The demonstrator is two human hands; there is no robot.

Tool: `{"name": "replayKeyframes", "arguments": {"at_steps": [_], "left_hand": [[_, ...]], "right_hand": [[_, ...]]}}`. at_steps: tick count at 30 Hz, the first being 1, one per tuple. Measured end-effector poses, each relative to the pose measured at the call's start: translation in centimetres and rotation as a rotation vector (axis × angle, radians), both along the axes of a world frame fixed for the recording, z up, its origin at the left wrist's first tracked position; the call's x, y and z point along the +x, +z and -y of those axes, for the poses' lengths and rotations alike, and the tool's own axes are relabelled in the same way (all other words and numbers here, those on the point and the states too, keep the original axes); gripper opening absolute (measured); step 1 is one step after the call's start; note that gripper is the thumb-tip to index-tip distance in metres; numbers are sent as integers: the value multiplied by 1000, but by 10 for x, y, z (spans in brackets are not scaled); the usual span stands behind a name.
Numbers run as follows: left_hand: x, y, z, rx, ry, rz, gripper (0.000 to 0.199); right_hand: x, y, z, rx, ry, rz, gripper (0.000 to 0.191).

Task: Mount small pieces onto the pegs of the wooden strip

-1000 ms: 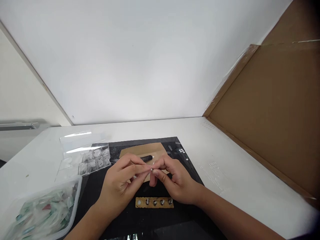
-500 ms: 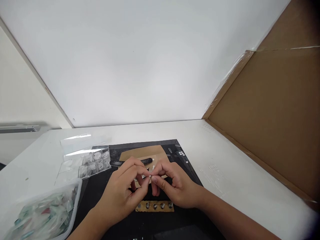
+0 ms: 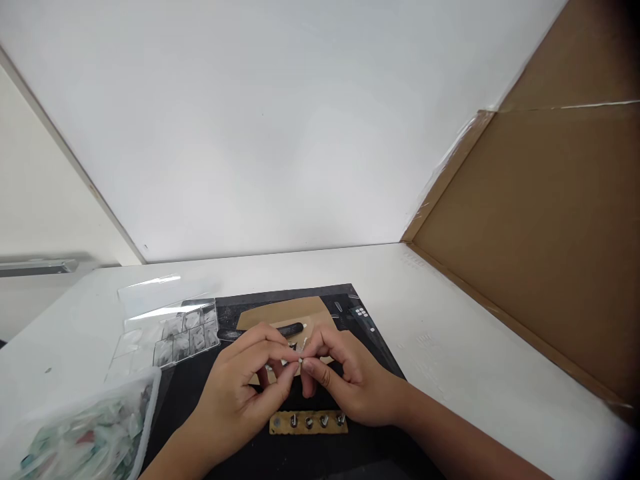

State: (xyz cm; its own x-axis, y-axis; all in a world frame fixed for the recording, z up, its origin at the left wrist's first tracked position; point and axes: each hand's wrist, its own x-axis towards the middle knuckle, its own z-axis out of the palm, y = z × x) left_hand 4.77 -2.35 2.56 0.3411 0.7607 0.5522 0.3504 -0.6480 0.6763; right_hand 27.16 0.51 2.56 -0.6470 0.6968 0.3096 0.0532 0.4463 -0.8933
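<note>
My left hand point(image 3: 250, 383) and my right hand point(image 3: 347, 373) meet above the black mat point(image 3: 240, 460), fingertips pinched together. Between them sits a small white piece point(image 3: 301, 361), mostly covered by the fingers, so its kind does not show. Just below the hands lies a brown strip point(image 3: 283, 431) carrying several short metal posts in a row. Behind the fingers a brown paper sheet point(image 3: 285, 308) bears a black nail file point(image 3: 293, 329), partly hidden by my left hand, and some tiny white bits.
On the left stands an open clear compartment box point(image 3: 173, 360) with pale pieces inside. Nearer is a plastic tub point(image 3: 150, 413) of small bags. White dots on a dark card point(image 3: 361, 313) lie at the mat's right edge. A cardboard panel point(image 3: 540, 233) rises on the right.
The view has tilted slightly, so the table sits a little lower in it. Both hands keep their pinch on the white piece, with only small finger shifts.
</note>
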Motion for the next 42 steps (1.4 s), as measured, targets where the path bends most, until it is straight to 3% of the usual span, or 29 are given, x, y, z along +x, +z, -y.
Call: {"name": "replayKeyframes", "arguments": {"at_steps": [11, 18, 25, 33, 42], "left_hand": [[-2, -5, -1, -17, -30, -49, 20], [-1, -9, -3, 71, 47, -71, 24], [-7, -10, -9, 208, 156, -165, 27], [-12, -8, -12, 192, -23, -523, 9], [-9, -6, -14, 201, -105, -606, 5]], "right_hand": [[-1, -1, 1, -56, 48, -1, 12], [-2, -5, 1, 142, -79, 87, 6], [-1, -4, -4, 191, -246, 59, 8], [2, -14, -15, 157, -495, 49, 13], [-1, -10, -12, 250, -469, 111, 12]]}}
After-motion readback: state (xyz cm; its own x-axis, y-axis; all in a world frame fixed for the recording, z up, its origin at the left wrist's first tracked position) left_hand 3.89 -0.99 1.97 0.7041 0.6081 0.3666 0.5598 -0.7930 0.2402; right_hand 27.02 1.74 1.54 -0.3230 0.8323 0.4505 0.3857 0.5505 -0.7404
